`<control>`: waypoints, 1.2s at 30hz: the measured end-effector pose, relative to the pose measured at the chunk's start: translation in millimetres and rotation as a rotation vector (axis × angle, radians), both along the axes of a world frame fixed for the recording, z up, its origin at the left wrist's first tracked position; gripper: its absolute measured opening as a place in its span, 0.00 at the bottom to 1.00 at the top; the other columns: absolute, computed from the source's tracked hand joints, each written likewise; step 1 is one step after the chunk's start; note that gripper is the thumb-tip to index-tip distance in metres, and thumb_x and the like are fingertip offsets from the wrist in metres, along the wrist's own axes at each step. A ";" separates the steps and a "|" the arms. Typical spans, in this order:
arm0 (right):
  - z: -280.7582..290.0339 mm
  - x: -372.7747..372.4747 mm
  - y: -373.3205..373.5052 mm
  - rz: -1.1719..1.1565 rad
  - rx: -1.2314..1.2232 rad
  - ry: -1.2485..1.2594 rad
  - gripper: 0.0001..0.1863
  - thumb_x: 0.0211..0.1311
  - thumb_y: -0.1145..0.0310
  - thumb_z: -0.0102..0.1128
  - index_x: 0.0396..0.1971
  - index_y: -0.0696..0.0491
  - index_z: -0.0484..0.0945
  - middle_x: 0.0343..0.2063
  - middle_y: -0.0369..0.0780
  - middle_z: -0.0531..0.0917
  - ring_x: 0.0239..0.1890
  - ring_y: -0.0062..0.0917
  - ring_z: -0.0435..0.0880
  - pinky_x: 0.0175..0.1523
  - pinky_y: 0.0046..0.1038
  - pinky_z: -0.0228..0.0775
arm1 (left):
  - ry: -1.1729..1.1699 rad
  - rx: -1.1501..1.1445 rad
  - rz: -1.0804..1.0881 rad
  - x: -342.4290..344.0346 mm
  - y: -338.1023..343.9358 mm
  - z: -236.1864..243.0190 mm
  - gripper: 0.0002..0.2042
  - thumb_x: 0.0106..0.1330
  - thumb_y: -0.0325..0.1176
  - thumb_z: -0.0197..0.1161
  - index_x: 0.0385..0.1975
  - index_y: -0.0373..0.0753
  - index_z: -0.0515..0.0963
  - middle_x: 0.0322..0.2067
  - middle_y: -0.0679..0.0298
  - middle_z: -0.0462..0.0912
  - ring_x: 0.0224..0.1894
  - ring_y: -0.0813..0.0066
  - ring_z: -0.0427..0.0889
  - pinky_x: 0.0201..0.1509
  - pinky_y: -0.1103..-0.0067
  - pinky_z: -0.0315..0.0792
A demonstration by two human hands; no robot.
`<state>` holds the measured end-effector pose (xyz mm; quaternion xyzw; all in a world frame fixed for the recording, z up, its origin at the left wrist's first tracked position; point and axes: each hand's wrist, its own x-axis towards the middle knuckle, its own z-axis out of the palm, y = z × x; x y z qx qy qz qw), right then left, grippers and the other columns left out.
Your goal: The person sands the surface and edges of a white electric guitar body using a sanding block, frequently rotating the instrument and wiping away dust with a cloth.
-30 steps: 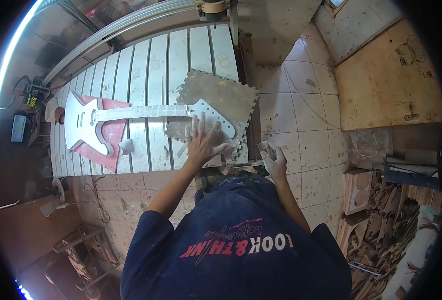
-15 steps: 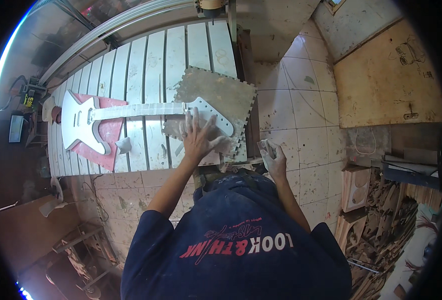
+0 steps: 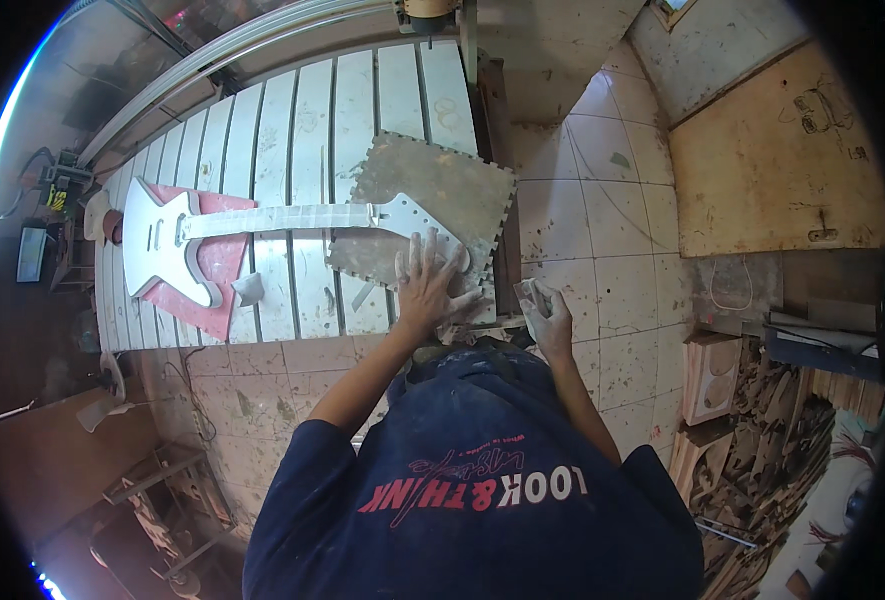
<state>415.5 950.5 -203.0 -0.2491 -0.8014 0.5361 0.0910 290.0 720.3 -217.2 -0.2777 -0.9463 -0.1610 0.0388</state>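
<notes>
A white, angular guitar body lies on a pink board, its taped neck reaching right to a white headstock over a grey puzzle-edged mat. My left hand, fingers spread and dusty, rests with its fingertips at the lower part of the headstock. To the right, beside the table's edge, my right hand pinches a small piece of what looks like sandpaper. A small pale pad lies beside the pink board.
The slatted white machine bed has a rail and spindle at the back. A plywood panel stands at the right above stacked wooden pieces. A metal frame stands lower left on the tiled floor.
My left hand has moved right along the headstock, toward its outer end and slightly lower. My right hand has barely moved.
</notes>
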 end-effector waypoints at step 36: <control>-2.7 3.7 -1.6 0.038 -0.020 -0.049 0.27 0.65 0.66 0.71 0.61 0.59 0.78 0.54 0.46 0.85 0.57 0.30 0.83 0.64 0.31 0.73 | 0.068 -0.027 0.189 -41.6 -36.5 24.6 0.41 0.56 0.72 0.67 0.72 0.65 0.72 0.81 0.48 0.43 0.81 0.38 0.39 0.75 0.36 0.42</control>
